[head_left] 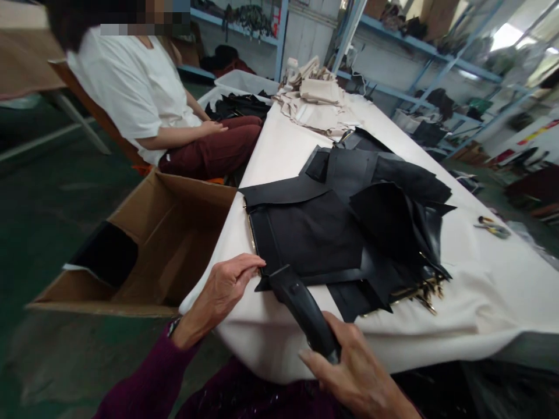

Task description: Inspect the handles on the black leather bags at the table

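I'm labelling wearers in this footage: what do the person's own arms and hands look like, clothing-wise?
Both hands are bare, no gloves. The left hand comes out of a dark purple knitted sleeve, with a band at the wrist. The right hand shows no sleeve in view.

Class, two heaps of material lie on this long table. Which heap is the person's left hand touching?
The black pile at the near end: the left hand rests on its corner. The beige pile lies at the far end, untouched.

Daylight glares from a window [509,36] at upper right, washing out the shelves [441,55] beside it. The pale counter [489,285] reads bright, while the floor [48,203] stays dim. Wide-angle distortion bends the edges; the black pieces [345,233] lose detail, and the background is soft.
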Available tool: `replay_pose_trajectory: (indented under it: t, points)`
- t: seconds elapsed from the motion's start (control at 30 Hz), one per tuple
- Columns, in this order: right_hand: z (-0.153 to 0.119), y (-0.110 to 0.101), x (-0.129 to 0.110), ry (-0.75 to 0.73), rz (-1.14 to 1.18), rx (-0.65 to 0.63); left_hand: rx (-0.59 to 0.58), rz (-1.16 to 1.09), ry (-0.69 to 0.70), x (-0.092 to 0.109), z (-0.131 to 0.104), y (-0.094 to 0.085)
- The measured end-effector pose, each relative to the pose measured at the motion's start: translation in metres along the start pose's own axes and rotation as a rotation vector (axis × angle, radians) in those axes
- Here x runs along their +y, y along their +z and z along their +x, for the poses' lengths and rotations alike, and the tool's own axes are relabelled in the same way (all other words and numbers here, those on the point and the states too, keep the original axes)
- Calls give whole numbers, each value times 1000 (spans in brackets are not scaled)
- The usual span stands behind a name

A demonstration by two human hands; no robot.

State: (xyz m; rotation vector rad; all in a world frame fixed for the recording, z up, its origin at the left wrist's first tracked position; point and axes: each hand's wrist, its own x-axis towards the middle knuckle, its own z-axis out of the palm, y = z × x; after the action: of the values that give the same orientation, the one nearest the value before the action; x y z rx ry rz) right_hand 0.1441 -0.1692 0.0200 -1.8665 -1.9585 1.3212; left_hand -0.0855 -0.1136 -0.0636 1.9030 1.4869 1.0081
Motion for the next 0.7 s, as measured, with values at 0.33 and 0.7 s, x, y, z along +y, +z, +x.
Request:
replay_pose_trajectory:
  t: [0.33, 0.7]
  points:
    - [-20, -38, 20, 95, 129, 164, 32, 84, 4, -3, 1, 3]
    - [-31, -56, 61, 190, 167, 282, 34, 166, 59, 0, 5, 2]
